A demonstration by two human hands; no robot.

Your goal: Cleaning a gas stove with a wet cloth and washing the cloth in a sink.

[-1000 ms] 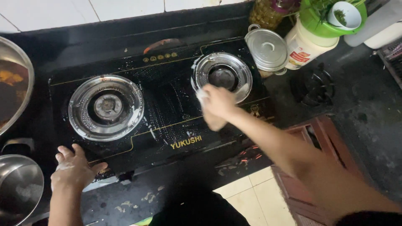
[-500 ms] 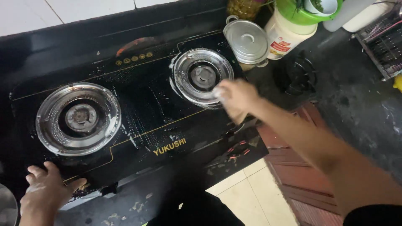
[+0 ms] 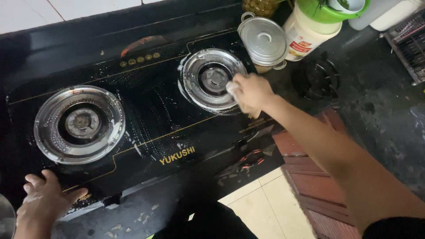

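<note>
a small pale cloth (image 3: 232, 87) is pinched in the curled fingers of the right hand (image 3: 250, 92) and pressed on the right rim of the right burner ring (image 3: 208, 79), centre of the frame; the burner lies just left of the fingers. the left hand (image 3: 44, 201) is laid flat, fingers spread, on the stove's (image 3: 150, 115) lower-left edge, well apart from it.

Lidded steel pot (image 3: 264, 40) & green-capped jar (image 3: 311, 27) behind.

Stove top (image 3: 146, 119) – glossy black glass, wet; 2 burner rings (image 3: 79, 125) – shiny metal; pot lid (image 3: 264, 40) – brushed metal.
</note>
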